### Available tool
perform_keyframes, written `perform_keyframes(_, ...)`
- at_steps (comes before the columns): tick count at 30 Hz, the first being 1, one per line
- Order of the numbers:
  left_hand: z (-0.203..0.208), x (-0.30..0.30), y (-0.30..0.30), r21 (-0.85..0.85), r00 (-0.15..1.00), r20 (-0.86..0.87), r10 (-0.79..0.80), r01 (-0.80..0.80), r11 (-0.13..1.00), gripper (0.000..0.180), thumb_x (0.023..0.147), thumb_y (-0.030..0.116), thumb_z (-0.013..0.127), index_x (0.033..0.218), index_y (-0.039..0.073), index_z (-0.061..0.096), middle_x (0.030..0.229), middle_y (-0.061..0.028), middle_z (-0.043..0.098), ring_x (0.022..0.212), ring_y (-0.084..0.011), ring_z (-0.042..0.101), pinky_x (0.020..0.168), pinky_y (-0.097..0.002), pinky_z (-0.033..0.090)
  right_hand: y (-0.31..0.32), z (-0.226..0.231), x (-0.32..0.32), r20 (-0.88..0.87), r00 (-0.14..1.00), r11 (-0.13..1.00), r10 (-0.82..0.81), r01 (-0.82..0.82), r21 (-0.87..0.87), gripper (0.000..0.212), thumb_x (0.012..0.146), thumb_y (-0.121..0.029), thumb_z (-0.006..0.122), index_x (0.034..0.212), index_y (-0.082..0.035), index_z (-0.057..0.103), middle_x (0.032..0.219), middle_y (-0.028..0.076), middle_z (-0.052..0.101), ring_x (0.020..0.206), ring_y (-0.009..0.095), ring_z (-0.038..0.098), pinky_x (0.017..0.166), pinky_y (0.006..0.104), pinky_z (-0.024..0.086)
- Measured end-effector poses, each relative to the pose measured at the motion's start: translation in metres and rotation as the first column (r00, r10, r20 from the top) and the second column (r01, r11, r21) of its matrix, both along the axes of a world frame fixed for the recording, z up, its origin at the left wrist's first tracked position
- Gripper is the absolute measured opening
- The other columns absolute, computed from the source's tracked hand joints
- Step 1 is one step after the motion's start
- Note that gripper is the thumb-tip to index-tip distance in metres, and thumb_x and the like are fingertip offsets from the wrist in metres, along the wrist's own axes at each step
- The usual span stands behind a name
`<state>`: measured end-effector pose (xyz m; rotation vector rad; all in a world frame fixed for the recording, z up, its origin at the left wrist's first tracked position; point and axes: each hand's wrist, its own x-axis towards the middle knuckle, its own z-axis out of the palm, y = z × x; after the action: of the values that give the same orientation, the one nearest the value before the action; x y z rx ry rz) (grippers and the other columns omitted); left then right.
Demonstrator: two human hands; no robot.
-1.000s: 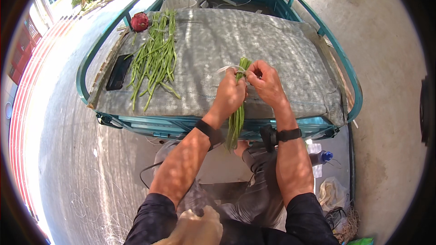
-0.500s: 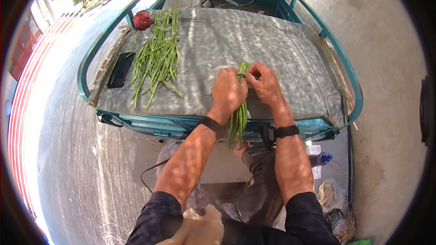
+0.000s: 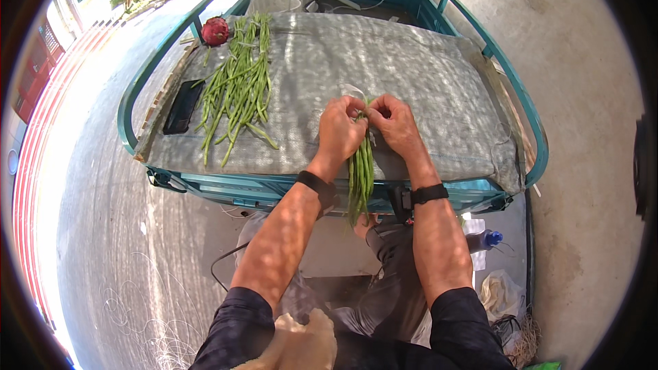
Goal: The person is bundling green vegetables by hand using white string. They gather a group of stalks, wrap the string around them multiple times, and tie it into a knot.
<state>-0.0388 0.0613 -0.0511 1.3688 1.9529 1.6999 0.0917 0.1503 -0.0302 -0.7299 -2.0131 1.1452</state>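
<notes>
A bundle of long green beans (image 3: pixel 360 181) hangs over the near edge of the grey cloth, its upper end between my hands. My left hand (image 3: pixel 340 130) is closed in a pinch at the top of the bundle. Close against it, my right hand (image 3: pixel 395 125) pinches with thumb and forefinger at the same spot. A thin whitish string (image 3: pixel 352 90) loops up beyond the fingertips; its ends at the fingers are mostly hidden. Several more bundles of long beans (image 3: pixel 240 89) lie at the left of the cloth.
The grey cloth (image 3: pixel 315 55) covers a board on a teal cart with side rails (image 3: pixel 510 82). A dragon fruit (image 3: pixel 215 31) and a dark phone (image 3: pixel 181 107) lie at left. A white bucket (image 3: pixel 274 4) stands behind. A blue-capped bottle (image 3: pixel 485 240) is below right.
My left hand has shifted from around the bundle to a pinch at its top, nearer my right fingertips. The string loop now stands higher beyond the fingers. The other beans have stayed put.
</notes>
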Motion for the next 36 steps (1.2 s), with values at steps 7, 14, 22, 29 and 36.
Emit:
perform_keyframes(7, -0.006, -0.011, 0.004, 0.001, 0.992, 0.06, -0.114, 0.114, 0.993, 0.02, 0.084, 0.005, 0.075, 0.103, -0.002, 0.072, 0.087, -0.0087, 0.072, 0.079, -0.016, 0.067, 0.075, -0.0311, 0.055, 0.004, 0.0, 0.002, 0.043, 0.997, 0.997, 0.07, -0.07, -0.02, 0.018, 0.095, -0.017, 0.071, 0.093, 0.001, 0.068, 0.079, 0.002, 0.066, 0.074, 0.01, 0.057, 0.068, 0.0293, 0.049)
perform_keyframes(14, 0.004, -0.008, 0.001, -0.044, 0.991, 0.069, -0.116, 0.119, 0.992, 0.024, 0.084, 0.006, 0.074, 0.105, -0.005, 0.072, 0.091, -0.0148, 0.076, 0.083, -0.021, 0.073, 0.076, -0.0338, 0.058, 0.008, -0.001, 0.004, 0.045, 0.997, 0.997, 0.069, -0.067, -0.05, 0.018, 0.095, -0.018, 0.072, 0.094, 0.0, 0.067, 0.079, 0.002, 0.065, 0.074, 0.009, 0.056, 0.068, 0.0291, 0.048)
perform_keyframes(22, 0.01, -0.005, 0.0, -0.076, 0.999, 0.009, -0.041, 0.041, 0.996, 0.023, 0.084, 0.012, 0.075, 0.101, -0.004, 0.075, 0.089, -0.0162, 0.077, 0.081, -0.0238, 0.074, 0.075, -0.0353, 0.058, 0.007, 0.016, -0.003, 0.068, 0.998, 0.997, -0.007, 0.001, 0.084, 0.017, 0.092, -0.014, 0.073, 0.093, 0.003, 0.071, 0.08, 0.007, 0.071, 0.074, 0.012, 0.062, 0.069, 0.0302, 0.051)
perform_keyframes(29, 0.007, -0.007, 0.004, -0.069, 0.996, 0.075, -0.049, 0.054, 0.996, 0.017, 0.087, 0.013, 0.072, 0.094, -0.002, 0.074, 0.084, -0.0178, 0.075, 0.078, -0.0302, 0.073, 0.073, -0.0397, 0.057, 0.01, 0.015, -0.003, 0.042, 0.999, 1.0, -0.01, 0.009, 0.007, 0.015, 0.092, -0.013, 0.072, 0.095, 0.002, 0.071, 0.08, 0.006, 0.071, 0.075, 0.011, 0.063, 0.071, 0.0293, 0.052)
perform_keyframes(36, -0.005, -0.012, 0.006, 0.054, 0.973, -0.228, -0.026, 0.039, 0.998, 0.013, 0.09, 0.008, 0.067, 0.094, -0.004, 0.071, 0.091, -0.0228, 0.072, 0.089, -0.0376, 0.069, 0.082, -0.0444, 0.054, 0.011, 0.01, -0.002, 0.042, 0.999, 0.999, 0.019, -0.017, -0.034, 0.01, 0.095, -0.011, 0.071, 0.096, -0.001, 0.072, 0.083, 0.0, 0.07, 0.072, 0.008, 0.06, 0.067, 0.0258, 0.05)
